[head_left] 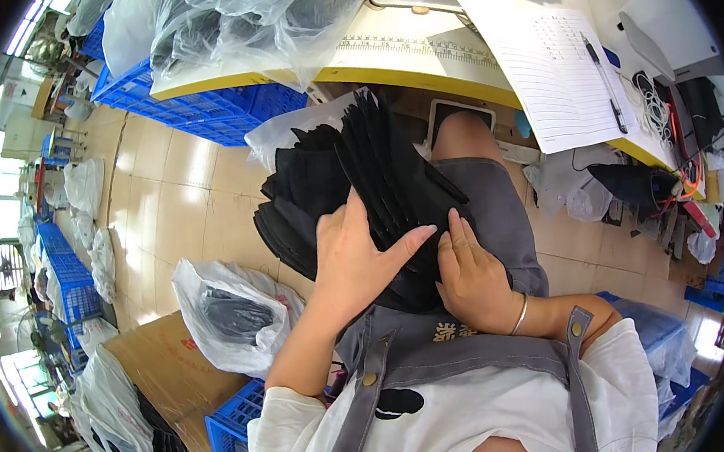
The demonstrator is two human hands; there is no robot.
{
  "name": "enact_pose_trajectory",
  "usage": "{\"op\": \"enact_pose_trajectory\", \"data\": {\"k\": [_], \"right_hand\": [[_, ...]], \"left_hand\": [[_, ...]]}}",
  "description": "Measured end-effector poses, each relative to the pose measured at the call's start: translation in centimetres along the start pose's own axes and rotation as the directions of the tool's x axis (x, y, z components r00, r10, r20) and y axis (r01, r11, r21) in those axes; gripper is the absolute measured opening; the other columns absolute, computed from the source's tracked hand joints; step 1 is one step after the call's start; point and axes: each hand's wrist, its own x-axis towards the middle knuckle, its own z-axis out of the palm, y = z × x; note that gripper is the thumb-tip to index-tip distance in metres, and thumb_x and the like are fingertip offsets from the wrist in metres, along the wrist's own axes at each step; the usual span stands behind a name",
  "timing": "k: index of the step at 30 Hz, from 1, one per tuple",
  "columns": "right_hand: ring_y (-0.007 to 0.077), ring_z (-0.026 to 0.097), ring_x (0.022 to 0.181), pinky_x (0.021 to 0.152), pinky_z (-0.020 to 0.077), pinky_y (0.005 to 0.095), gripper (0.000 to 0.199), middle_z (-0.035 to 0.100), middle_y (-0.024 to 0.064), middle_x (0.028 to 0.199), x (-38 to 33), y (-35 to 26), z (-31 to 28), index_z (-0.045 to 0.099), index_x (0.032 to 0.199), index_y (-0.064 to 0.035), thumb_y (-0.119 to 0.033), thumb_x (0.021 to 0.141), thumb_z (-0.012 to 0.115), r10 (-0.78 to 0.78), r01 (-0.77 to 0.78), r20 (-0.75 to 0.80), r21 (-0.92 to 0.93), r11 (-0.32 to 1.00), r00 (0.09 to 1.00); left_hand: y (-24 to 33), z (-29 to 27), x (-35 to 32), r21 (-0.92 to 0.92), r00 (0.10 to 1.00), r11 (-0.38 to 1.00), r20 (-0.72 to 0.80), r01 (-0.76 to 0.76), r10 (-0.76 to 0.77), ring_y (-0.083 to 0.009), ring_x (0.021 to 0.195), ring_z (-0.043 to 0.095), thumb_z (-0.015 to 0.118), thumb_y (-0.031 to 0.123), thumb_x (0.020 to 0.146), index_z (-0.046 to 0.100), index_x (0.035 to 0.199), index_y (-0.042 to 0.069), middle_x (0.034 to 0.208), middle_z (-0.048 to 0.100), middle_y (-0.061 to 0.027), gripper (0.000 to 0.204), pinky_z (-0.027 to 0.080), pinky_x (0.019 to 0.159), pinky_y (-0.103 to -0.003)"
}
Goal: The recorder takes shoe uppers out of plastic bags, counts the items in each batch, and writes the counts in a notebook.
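Note:
A thick stack of black fabric pieces (350, 176) rests on my lap, fanned out so that several edges stand apart. My left hand (356, 256) grips the near side of the stack, thumb up and index finger stretched across the pieces. My right hand (471, 279) presses on the lower right of the same stack, fingers together and flat against the fabric; a thin bracelet sits on that wrist. I wear a grey apron (497, 215) over a white top.
A yellow-edged worktable (416, 52) ahead carries a lined paper sheet (558, 66) with a pen and clear plastic bags (260, 17). Blue crates (199, 103) stand at left. A plastic bag of black pieces (233, 317) sits on a cardboard box (169, 369).

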Motion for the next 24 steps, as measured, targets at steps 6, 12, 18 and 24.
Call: {"op": "enact_pose_trajectory", "data": {"k": [6, 12, 18, 24], "right_hand": [[0.0368, 0.06, 0.086, 0.073, 0.0507, 0.0329, 0.041, 0.048, 0.0325, 0.112, 0.4, 1.0, -2.0, 0.047, 0.101, 0.0082, -0.002, 0.064, 0.062, 0.095, -0.1, 0.029, 0.324, 0.941, 0.995], [0.0315, 0.062, 0.077, 0.065, 0.0487, 0.03, 0.029, 0.055, 0.0244, 0.109, -0.9, 2.8, -4.1, 0.049, 0.089, 0.0023, -0.001, 0.065, 0.066, 0.417, -0.472, 0.263, 0.689, 0.55, 0.87], [0.0305, 0.061, 0.086, 0.069, 0.0495, 0.0301, 0.041, 0.052, 0.0244, 0.114, -1.9, 2.1, -4.9, 0.05, 0.09, 0.004, -0.008, 0.057, 0.071, 0.19, -0.22, 0.112, 0.513, 0.829, 0.975], [0.0395, 0.046, 0.11, 0.092, 0.0382, 0.0362, 0.069, 0.03, 0.0318, 0.129, 0.1, 4.0, -3.7, 0.036, 0.112, 0.0037, -0.026, 0.063, 0.075, 0.177, -0.339, 0.29, 0.767, 0.545, 0.94]], "left_hand": [[-0.5, 0.2, -0.3, -0.869, 0.882, 0.156, 0.47, 0.469, -0.035, -0.0167, 0.103, 0.05, 0.062, 0.012, 0.08, 0.029, 0.126, -0.007, 0.117, 0.047, -0.0119, 0.06, 0.038, 0.091, -0.028], [-2.7, 4.1, 0.7, -0.869, 0.86, 0.182, 0.488, 0.461, 0.153, -0.0246, 0.129, 0.024, 0.061, 0.014, 0.08, 0.013, 0.133, -0.009, 0.137, 0.024, -0.0198, 0.075, 0.021, 0.106, -0.033], [-2.9, 3.7, 1.7, -0.856, 0.779, 0.261, 0.515, 0.447, 0.356, -0.0235, 0.126, 0.028, 0.073, 0.022, 0.07, 0.018, 0.131, -0.009, 0.134, 0.03, -0.0182, 0.088, 0.022, 0.105, -0.034], [-3.2, 4.2, 2.2, -0.825, 0.766, 0.404, 0.538, 0.395, 0.351, -0.0212, 0.121, 0.033, 0.077, 0.035, 0.065, 0.021, 0.13, -0.007, 0.13, 0.034, -0.0149, 0.096, 0.027, 0.102, -0.035]]}}
